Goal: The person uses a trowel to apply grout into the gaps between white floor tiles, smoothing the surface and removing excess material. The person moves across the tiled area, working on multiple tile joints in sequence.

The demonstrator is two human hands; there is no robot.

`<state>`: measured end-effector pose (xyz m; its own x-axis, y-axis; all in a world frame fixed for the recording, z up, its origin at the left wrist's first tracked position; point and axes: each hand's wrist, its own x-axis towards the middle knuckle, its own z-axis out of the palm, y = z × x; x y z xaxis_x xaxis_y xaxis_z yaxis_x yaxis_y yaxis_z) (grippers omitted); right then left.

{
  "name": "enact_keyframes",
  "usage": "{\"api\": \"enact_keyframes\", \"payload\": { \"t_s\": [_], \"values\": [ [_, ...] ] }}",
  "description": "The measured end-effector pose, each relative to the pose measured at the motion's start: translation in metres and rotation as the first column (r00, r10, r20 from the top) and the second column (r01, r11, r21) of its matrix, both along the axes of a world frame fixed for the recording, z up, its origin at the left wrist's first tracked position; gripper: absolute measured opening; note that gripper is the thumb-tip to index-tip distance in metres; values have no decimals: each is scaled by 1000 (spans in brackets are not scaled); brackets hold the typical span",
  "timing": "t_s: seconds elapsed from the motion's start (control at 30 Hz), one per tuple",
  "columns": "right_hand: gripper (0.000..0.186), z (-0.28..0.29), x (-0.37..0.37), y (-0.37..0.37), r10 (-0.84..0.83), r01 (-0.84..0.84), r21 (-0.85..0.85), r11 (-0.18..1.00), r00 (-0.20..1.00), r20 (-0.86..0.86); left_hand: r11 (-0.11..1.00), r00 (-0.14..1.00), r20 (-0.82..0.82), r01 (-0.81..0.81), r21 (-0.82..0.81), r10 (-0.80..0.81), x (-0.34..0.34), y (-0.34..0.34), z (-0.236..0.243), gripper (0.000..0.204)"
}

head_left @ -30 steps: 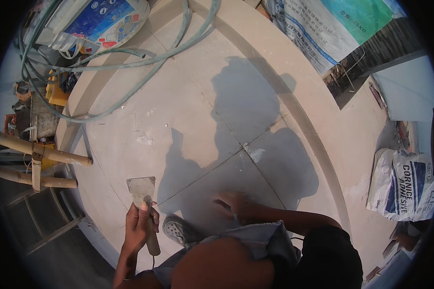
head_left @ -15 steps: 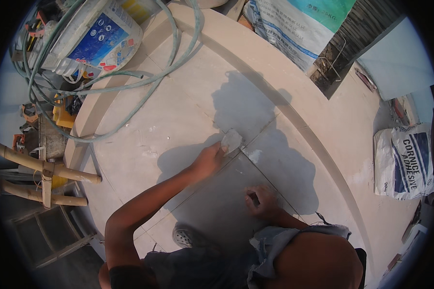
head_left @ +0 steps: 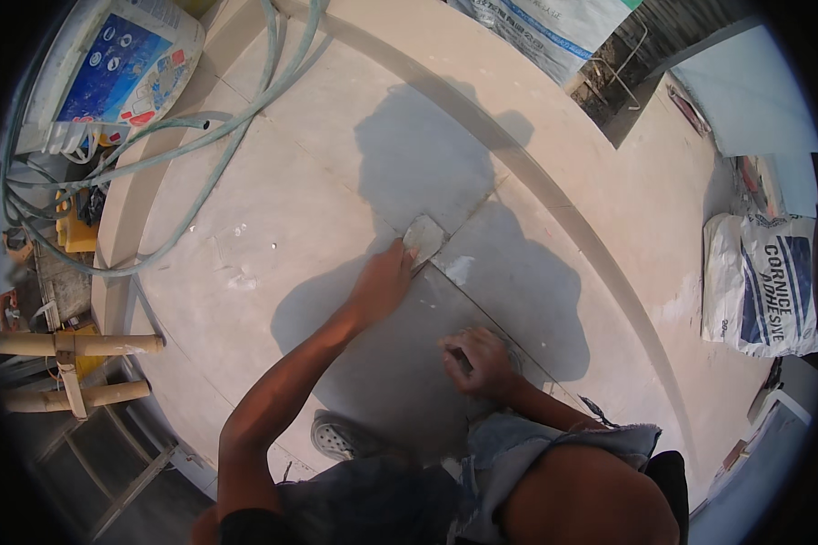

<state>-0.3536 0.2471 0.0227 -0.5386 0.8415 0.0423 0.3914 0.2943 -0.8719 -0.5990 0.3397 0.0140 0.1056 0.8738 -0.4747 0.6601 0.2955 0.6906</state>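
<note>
My left hand point(head_left: 382, 280) grips a flat, pale grey scraper-like piece point(head_left: 425, 238) between thumb and fingers. The piece lies close against the tiled floor point(head_left: 304, 195), where several tile joints meet. Just right of it, a white smear point(head_left: 460, 269) marks the tile beside a dark joint point(head_left: 493, 322). My right hand point(head_left: 483, 365) is curled into a loose fist above the floor, nearer to me. A dark hollow shows between its fingers, and whatever it may hold is hidden.
A green hose point(head_left: 214, 186) loops on the left, by a white bucket point(head_left: 123, 68). Bamboo poles point(head_left: 109, 344) jut in lower left. A curved raised edge point(head_left: 568, 213) borders the floor; beyond it stand a white bag point(head_left: 762, 286) and a recess point(head_left: 623, 91). My clog point(head_left: 332, 438) is below.
The view has shifted, so the surroundings sit farther left and higher. My left hand keeps its grip on the flat piece near the joint crossing; my right hand stays curled.
</note>
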Motion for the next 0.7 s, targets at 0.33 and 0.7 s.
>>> {"api": "enact_keyframes", "payload": {
  "t_s": [0.33, 0.7],
  "values": [
    [24, -6, 4, -4, -24, 27, -68, 997, 999, 43, 997, 998, -33, 48, -53, -50, 24, 56, 18, 38],
    [24, -6, 1, -3, -23, 23, -12, 1000, 1000, 15, 977, 998, 15, -51, -205, 55, 53, 87, 15, 42]
  ]
}}
